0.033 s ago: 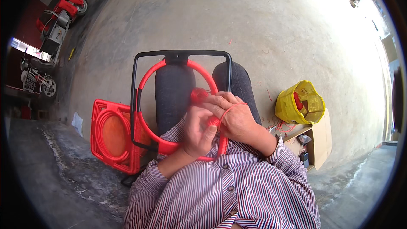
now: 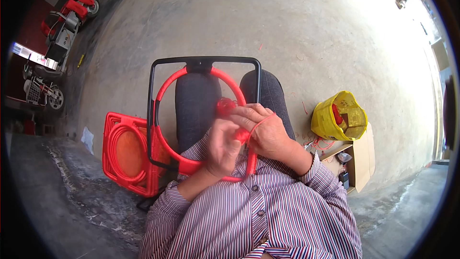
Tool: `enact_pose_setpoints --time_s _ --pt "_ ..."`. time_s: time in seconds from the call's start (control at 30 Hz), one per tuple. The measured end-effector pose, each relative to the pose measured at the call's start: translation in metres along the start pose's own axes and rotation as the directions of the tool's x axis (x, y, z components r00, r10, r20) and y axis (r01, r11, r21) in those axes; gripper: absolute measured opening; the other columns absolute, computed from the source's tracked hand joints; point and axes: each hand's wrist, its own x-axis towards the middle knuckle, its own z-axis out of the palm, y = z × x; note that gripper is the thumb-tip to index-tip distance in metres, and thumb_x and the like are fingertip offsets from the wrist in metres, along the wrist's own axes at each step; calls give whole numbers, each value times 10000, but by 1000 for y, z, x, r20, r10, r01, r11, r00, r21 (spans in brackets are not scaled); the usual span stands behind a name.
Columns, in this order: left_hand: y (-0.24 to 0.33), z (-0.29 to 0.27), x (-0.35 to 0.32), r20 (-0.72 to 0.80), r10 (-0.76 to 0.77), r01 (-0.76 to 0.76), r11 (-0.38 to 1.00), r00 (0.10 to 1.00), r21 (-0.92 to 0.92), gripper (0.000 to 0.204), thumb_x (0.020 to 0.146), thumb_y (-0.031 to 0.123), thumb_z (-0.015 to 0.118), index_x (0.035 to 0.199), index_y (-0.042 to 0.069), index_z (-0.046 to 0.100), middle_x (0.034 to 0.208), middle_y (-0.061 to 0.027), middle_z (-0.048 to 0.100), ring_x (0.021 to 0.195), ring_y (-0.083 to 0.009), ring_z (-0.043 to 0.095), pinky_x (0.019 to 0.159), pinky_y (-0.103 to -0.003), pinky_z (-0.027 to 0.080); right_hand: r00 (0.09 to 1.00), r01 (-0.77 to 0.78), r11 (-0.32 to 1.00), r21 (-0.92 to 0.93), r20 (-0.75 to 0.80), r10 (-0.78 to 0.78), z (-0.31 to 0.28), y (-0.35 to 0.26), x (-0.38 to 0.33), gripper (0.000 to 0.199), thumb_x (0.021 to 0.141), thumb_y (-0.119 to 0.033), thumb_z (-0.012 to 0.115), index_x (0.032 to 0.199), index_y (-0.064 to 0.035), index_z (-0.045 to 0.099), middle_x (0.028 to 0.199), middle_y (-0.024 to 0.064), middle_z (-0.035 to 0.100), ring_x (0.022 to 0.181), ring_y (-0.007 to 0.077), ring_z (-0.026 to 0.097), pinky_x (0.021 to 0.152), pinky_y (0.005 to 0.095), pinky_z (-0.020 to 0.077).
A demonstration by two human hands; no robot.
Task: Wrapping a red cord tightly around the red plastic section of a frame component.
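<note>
The black frame [image 2: 205,62] with its red-wrapped ring [image 2: 165,86] rested on the person's knees. The right hand [image 2: 268,132] pinched a red cord [image 2: 261,121] looped over its fingers at the ring's right side, and the left hand [image 2: 223,146] closed on the cord just beside it.

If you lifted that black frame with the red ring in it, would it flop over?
Probably not. The black frame keeps straight bars and square corners across the lap, so it looks stiff. The red ring holds its round shape too. The thin red strand by the right hand looks floppy.
</note>
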Motion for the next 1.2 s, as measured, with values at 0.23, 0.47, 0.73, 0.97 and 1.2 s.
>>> enact_pose_setpoints --time_s 0.23,0.47,0.73,0.97,1.2 --pt "-8 -1 10 -172 -286 201 899 943 -388 338 968 319 520 1131 29 458 785 -23 459 583 -71 387 523 -210 345 852 -354 736 577 -125 508 -63 25 -28 155 742 -114 663 831 12 645 750 103 649 722 155 643 686 301 506" --pt "-14 -1 27 -80 -570 441 709 818 -551 398 1001 293 410 1297 27 411 773 -31 478 548 -63 377 472 -184 319 747 -665 539 518 447 493 -82 85 -102 205 775 -181 646 870 0 646 766 31 658 689 119 618 649 299 497" --pt "-6 9 39 109 -651 574 562 751 -595 579 987 402 384 1436 47 294 989 -94 589 853 -153 560 729 -289 452 526 -850 435 297 427 735 -51 95 -124 244 711 -135 660 911 4 670 824 47 669 719 123 617 700 251 495" --pt "-11 2 41 261 -537 554 507 802 -660 522 946 303 410 1376 10 371 1108 -126 591 1019 -209 589 898 -355 477 289 184 172 968 -220 932 -94 185 -234 380 807 -129 583 1170 -25 539 873 126 649 821 236 649 762 409 549" --pt "-19 4 38 338 -490 564 449 804 -693 433 879 171 431 1267 -18 454 1097 -137 617 908 -215 639 754 -335 528 515 -168 96 981 4 857 -67 128 -145 320 798 -120 621 1094 -11 572 824 -9 556 722 88 587 663 273 510"
